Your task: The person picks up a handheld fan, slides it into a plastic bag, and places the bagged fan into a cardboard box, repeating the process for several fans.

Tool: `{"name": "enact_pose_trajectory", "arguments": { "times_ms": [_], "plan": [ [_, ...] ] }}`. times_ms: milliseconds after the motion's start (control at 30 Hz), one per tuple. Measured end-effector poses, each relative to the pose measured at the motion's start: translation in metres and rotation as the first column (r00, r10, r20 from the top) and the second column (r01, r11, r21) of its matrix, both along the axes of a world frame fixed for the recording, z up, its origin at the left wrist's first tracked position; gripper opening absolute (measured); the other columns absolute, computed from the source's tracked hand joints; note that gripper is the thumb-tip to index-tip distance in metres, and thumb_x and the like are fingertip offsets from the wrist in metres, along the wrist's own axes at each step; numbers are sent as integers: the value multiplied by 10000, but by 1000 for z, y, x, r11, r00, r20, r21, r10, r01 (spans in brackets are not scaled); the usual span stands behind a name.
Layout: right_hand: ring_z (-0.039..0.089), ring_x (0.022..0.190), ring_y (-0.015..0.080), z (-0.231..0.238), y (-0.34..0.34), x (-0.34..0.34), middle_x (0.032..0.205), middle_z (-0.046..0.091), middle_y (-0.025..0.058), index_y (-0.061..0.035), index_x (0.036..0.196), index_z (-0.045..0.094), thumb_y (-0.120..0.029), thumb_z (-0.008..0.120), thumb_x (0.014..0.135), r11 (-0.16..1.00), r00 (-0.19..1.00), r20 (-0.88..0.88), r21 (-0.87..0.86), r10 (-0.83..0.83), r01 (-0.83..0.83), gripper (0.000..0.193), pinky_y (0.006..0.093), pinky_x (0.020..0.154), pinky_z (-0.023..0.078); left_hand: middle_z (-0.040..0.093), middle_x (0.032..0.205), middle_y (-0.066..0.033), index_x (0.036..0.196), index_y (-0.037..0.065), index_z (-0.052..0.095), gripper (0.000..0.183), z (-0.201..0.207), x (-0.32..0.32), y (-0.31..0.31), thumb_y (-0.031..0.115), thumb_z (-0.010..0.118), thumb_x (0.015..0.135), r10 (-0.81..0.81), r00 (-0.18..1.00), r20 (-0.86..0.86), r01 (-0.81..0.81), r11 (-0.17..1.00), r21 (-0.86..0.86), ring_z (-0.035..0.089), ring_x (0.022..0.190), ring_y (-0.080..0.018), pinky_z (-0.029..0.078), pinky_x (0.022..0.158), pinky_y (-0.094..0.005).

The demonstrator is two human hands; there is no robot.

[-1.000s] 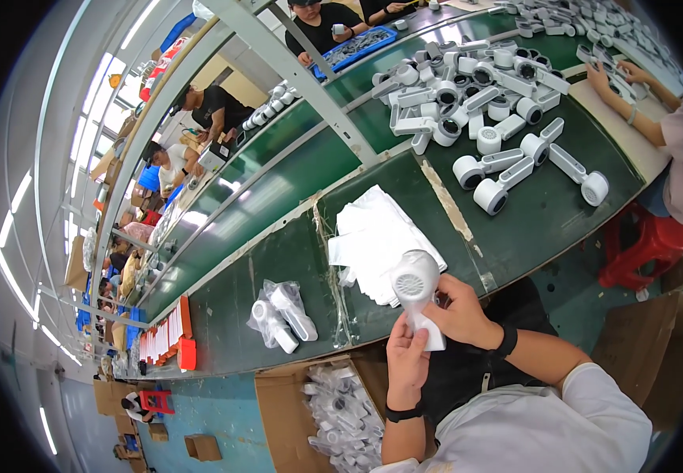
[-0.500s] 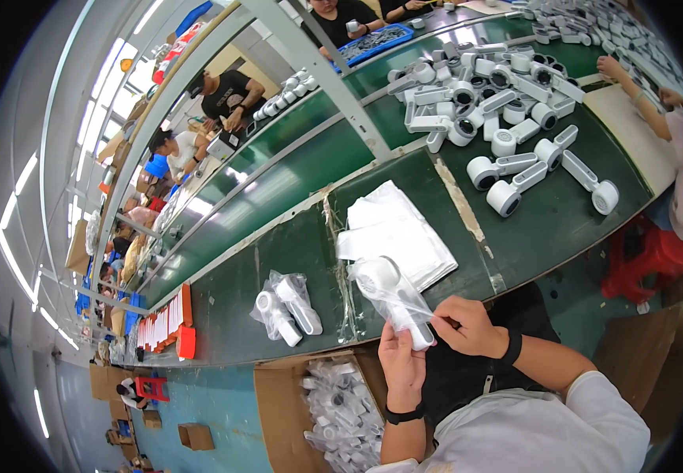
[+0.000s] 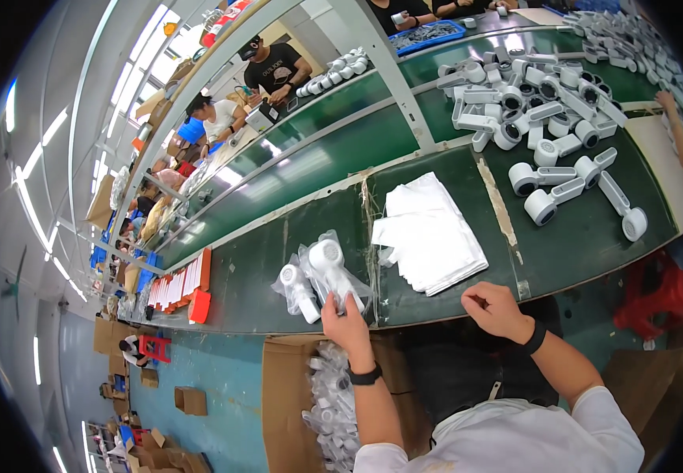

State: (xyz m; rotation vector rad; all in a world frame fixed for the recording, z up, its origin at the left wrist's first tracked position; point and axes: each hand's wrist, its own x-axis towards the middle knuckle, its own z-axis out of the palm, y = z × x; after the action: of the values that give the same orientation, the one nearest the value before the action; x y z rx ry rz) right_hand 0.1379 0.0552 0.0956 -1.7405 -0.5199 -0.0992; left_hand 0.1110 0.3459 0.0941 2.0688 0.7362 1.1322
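My left hand (image 3: 347,325) is at the near edge of the green table, its thumb and fingers around the handle of a white round-headed handheld device (image 3: 327,256) in a clear plastic bag. That device lies against another bagged white device (image 3: 296,290) on its left. My right hand (image 3: 499,309) hovers over the table edge, fingers curled in, with nothing visible in them. Between and beyond my hands lies a stack of white plastic bags (image 3: 432,236). Several unbagged white devices (image 3: 546,177) lie to the right of it.
A heap of white devices (image 3: 527,98) covers the far right of the table. Below the table edge stands a cardboard box (image 3: 282,394) with bagged devices. Orange-red boxes (image 3: 200,306) stand at the left. A metal post (image 3: 393,79) rises beyond the table. A red stool (image 3: 649,296) is at right.
My left hand has carried the bagged device left and down to the others on the table. My right hand has let go of the bag and moved apart. The view has shifted left.
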Motion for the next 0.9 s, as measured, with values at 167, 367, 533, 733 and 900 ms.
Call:
{"name": "enact_pose_trajectory", "arguments": {
  "times_ms": [167,367,533,733,900],
  "plan": [
    [583,583,126,-11,-5,9,736,630,77,11,866,659,-95,650,860,1000,996,-94,11,-12,13,107,250,545,461,586,883,-156,1018,1,652,275,-9,18,11,170,718,812,18,973,-230,53,953,299,592,749,-329,483,673,-418],
    [570,589,92,-11,-5,9,731,632,62,27,876,658,-87,652,866,999,987,-161,44,-4,11,115,239,542,458,567,983,-126,1014,21,655,302,-13,17,16,215,736,798,130,959,-252,-17,913,407,580,815,-299,484,704,-386],
    [554,584,76,-19,-7,11,717,620,51,29,875,658,-85,656,869,998,986,-164,58,-14,24,114,229,536,447,555,1036,-122,1041,29,644,317,3,-2,25,201,735,789,0,995,-95,41,899,436,572,911,-296,484,744,-374],
    [549,582,72,-10,-7,8,721,615,46,28,877,656,-73,654,866,998,987,-158,58,13,-3,102,224,530,439,549,1148,-172,1160,7,579,441,11,-15,102,203,707,786,163,974,-157,-162,987,22,522,1038,-328,419,918,-418],
    [549,581,73,-16,-8,9,733,615,49,28,872,654,-70,653,865,998,987,-160,54,-11,20,99,224,530,440,560,1161,-151,1205,33,572,532,16,-15,77,223,748,739,-93,980,-176,153,919,363,484,1108,-342,385,963,-438]
  ]
}}
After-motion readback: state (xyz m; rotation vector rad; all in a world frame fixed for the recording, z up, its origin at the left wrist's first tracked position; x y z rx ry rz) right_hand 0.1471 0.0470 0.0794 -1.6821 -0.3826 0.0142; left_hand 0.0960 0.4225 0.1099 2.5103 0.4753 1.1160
